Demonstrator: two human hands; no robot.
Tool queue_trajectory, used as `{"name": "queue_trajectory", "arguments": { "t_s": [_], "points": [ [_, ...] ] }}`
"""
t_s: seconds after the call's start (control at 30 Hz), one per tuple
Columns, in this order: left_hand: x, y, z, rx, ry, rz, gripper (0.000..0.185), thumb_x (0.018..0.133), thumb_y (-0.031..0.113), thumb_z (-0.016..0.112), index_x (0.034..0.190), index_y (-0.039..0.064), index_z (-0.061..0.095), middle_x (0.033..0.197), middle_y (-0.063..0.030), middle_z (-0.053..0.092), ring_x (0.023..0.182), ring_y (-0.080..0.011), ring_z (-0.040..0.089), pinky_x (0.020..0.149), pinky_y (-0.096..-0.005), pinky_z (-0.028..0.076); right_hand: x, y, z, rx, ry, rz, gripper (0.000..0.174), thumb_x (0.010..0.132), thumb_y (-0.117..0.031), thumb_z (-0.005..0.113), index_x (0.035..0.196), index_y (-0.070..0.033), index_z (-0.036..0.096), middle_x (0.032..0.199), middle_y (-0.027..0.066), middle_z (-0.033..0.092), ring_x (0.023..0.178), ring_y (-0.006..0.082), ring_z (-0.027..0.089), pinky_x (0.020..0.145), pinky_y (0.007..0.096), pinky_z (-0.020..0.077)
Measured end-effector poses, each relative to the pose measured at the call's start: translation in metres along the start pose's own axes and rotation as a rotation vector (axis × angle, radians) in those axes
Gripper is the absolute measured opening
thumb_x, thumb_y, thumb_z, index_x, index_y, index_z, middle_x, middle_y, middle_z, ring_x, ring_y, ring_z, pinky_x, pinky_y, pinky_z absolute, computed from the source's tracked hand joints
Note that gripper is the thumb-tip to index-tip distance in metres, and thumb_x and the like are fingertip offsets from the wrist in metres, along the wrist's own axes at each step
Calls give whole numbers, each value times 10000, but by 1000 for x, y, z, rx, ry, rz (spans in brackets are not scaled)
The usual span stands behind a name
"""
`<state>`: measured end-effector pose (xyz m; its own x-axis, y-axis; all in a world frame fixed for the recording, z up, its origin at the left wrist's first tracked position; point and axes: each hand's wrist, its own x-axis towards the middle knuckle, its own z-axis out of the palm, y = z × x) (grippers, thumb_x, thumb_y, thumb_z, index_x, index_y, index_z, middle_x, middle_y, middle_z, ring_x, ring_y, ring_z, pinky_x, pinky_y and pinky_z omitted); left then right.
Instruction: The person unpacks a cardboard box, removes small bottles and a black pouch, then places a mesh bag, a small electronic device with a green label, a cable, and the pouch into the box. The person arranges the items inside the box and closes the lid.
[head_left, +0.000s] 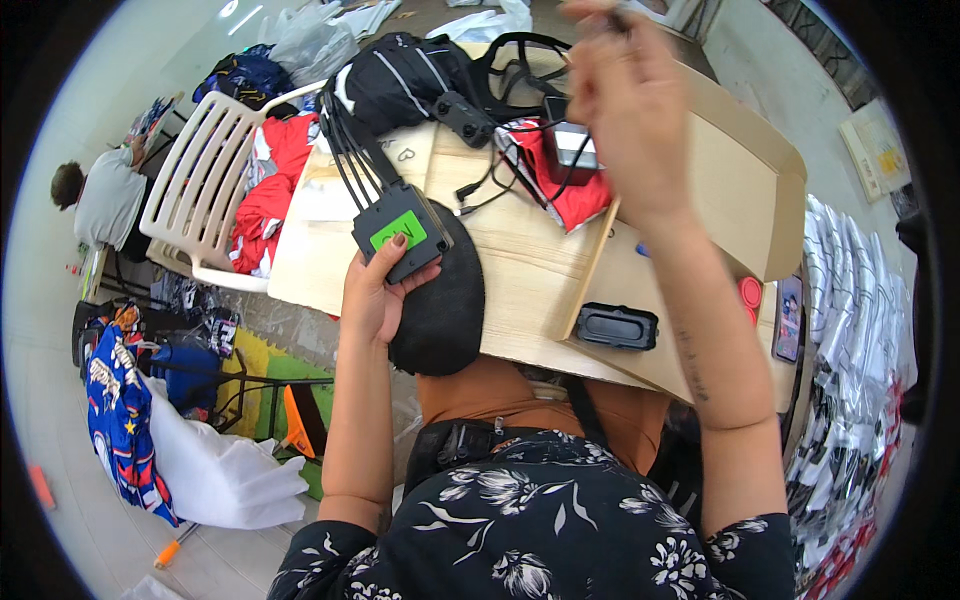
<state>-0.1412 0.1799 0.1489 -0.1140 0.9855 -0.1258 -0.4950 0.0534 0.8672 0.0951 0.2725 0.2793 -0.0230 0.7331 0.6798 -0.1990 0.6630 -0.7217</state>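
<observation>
My left hand (382, 300) grips a flat black electronics box (420, 262) with a green label that bears writing. Several black cables (349, 161) run from its top edge up towards a black backpack (405, 79). A rounded black pad (442, 322) lies beneath the box and overhangs the table edge. Raised and blurred, my right hand (630, 105) is over the far right of the table, above a cardboard box. A small dark spot shows at its fingers; whether it holds something is unclear. Below it are a black-and-grey device (574, 154) and red cloth (581, 199).
A black camera-like module (463, 120) and loose cables (480, 196) lie on the wooden table (525, 285). The open cardboard box (739, 180) holds a black plastic case (617, 327). A phone (787, 319) lies at right. A white plastic chair (214, 187) stands left; a person (112, 199) sits beyond.
</observation>
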Motion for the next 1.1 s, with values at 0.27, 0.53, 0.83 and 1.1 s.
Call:
{"name": "queue_trajectory", "arguments": {
  "t_s": [0.27,0.53,0.83,1.1],
  "points": [
    [7,-42,8,226,104,-156,407,870,230,712,1145,-13,535,1010,-127,664,812,-197,672,700,-311,566,-70,39,-7,-346,0,462,209,944,-87,529,1088,36,618,776,16,594,664,57,488,596,236,401],
    [21,-62,0,408,193,-80,503,945,371,607,1244,-26,529,900,-93,667,678,-137,643,566,-233,511,-115,39,-28,-173,97,673,276,1006,-260,538,1059,-17,657,632,-48,459,539,26,391,482,212,323],
    [19,-45,3,1436,303,121,585,962,506,476,1292,32,567,1120,-182,592,1052,-351,601,869,-424,479,-121,13,-24,-8,298,474,228,997,-140,523,1201,-45,558,770,-37,473,587,23,352,513,215,298],
    [23,-45,-17,1156,285,267,555,974,431,510,1286,-27,547,1058,-177,609,993,-310,614,853,-380,472,-77,-56,-64,148,185,-147,266,972,-44,432,1193,18,567,900,137,547,755,244,563,723,421,506]
  ]
}}
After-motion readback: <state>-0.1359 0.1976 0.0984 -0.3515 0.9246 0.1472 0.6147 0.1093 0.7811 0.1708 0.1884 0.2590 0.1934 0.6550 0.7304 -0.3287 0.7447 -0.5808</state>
